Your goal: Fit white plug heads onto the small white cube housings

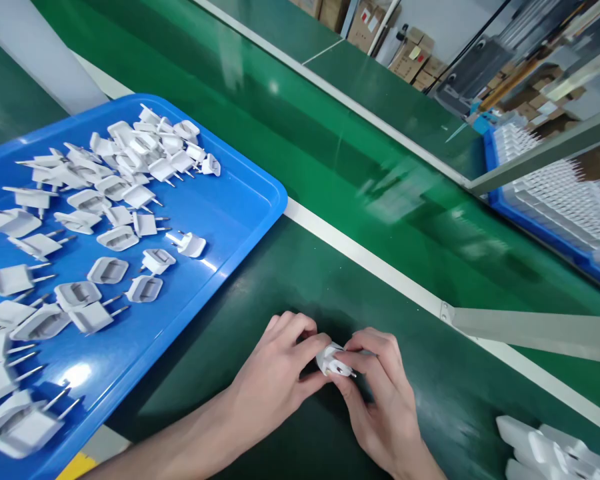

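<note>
Between my two hands, just above the dark green worktop point(260, 280), is a white two-pin plug piece point(331, 361) with its metal pins pointing right. The fingertips of my left hand point(285, 363) pinch its left side. On its right side, near the pins, the thumb and fingers of my right hand point(377, 383) are closed. Fingers cover part of the piece. To the left, a blue tray point(240, 230) carries many loose white two-pin plug pieces point(117, 238), lying in mixed directions.
Several white plastic parts point(555, 453) lie at the lower right. Past a pale metal rail point(360, 257) runs a bright green belt point(300, 133). A metal bracket point(535, 330) crosses it at right. Beyond stands a blue tray of rowed white parts point(565, 193), with cardboard boxes point(410, 57) behind.
</note>
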Tool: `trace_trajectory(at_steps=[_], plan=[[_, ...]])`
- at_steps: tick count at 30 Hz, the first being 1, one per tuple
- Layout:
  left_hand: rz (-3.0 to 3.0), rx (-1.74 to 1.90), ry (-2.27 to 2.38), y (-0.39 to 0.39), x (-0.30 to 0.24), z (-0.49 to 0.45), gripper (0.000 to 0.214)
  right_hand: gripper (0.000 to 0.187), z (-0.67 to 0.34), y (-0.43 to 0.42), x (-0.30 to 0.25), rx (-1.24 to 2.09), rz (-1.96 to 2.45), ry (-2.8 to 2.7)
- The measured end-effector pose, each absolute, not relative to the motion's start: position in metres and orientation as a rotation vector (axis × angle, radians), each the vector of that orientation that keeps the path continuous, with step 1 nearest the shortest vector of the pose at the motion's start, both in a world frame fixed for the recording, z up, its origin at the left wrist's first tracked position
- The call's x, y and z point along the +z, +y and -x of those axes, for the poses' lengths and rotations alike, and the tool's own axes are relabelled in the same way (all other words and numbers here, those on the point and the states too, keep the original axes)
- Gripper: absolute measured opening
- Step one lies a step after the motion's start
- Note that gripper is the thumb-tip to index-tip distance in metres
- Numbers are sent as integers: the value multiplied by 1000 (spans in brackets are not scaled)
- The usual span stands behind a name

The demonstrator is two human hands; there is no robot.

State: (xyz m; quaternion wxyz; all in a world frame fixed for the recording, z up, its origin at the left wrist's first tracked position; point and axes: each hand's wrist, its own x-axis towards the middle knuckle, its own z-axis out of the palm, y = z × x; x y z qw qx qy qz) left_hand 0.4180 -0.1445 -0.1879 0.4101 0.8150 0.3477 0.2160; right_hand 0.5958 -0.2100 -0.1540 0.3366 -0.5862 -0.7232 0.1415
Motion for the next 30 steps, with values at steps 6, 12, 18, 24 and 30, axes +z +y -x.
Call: trace_trajectory(at_steps=[6, 12, 18, 24, 30], plan=[[-2027, 539, 851, -144, -188, -418, 16, 22, -600, -208, -152, 431, 1550, -1888], [-2041, 542, 847, -143, -186, -419, 16, 19, -601, -209, -151, 499, 1598, -1925], [-2077, 568, 825, -142, -190, -418, 15, 12, -600, -208, -149, 660, 1697, -1904], [-2106, 505, 874, -147, -188, -423, 17, 9, -592, -204, -145, 582, 1664, -1870], [-2281, 475, 936, -151, -138, -370, 65, 20, -635, -231, -153, 162, 1837, -1830]])
